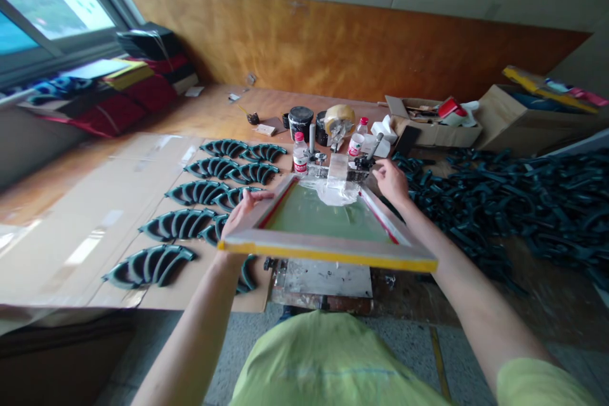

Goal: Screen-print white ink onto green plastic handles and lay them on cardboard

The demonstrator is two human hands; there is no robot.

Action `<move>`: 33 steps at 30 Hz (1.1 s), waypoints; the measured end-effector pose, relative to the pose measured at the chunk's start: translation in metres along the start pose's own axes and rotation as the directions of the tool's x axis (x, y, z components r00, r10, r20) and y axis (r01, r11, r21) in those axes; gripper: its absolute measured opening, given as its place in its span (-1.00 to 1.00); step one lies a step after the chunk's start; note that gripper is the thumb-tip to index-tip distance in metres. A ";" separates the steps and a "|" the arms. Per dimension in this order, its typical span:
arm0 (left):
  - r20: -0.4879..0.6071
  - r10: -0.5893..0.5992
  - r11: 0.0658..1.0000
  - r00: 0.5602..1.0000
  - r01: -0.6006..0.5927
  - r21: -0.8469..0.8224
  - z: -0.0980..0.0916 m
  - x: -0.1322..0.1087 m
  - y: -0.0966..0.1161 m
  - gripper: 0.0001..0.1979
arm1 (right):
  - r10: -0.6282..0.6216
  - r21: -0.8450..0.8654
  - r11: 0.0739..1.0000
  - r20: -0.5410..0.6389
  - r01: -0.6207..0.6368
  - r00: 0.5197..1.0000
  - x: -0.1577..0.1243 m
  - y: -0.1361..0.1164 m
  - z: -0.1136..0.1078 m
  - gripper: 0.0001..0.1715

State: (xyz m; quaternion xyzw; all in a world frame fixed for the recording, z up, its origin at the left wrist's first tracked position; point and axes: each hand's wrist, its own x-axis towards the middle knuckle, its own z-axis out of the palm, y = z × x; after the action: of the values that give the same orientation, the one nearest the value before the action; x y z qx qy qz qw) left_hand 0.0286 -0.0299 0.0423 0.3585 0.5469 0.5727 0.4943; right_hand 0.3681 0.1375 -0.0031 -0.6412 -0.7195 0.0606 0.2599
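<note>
A screen-printing frame (328,252) with pale grey rails and a yellow front edge slants up before me, its green mesh (323,219) smeared with white paste at the back. Beside its left rail is my left hand (240,212), fingers stretched towards the rail; whether they bear on it is hard to see. My right hand (394,183) hovers past the right rail near a clamp (364,162), fingers loosely bent and apart, with nothing visible in them. Under the frame's front lies a metal base plate (328,279). A clear tape-wrapped block (337,170) sits at the hinge end.
Dark green curved plastic parts (152,266) lie in rows on cardboard (95,228) at left. A heap of similar parts (514,203) covers the right. Behind stand a red-capped bottle (299,153), a black tub (301,120), a tape roll (340,115) and an open carton (438,130).
</note>
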 end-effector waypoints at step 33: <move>-0.656 -0.453 0.702 0.604 0.695 0.156 -0.162 -0.121 -0.194 -0.49 | 0.141 -0.157 0.983 0.337 -0.092 0.931 -0.042 0.139 0.083 -0.64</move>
State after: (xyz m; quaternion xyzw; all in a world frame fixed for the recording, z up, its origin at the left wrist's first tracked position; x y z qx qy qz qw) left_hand -0.0604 -0.2070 -0.1555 0.0614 0.8590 0.3337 0.3835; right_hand 0.4563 0.1413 -0.1447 -0.6786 -0.7170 0.1379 0.0801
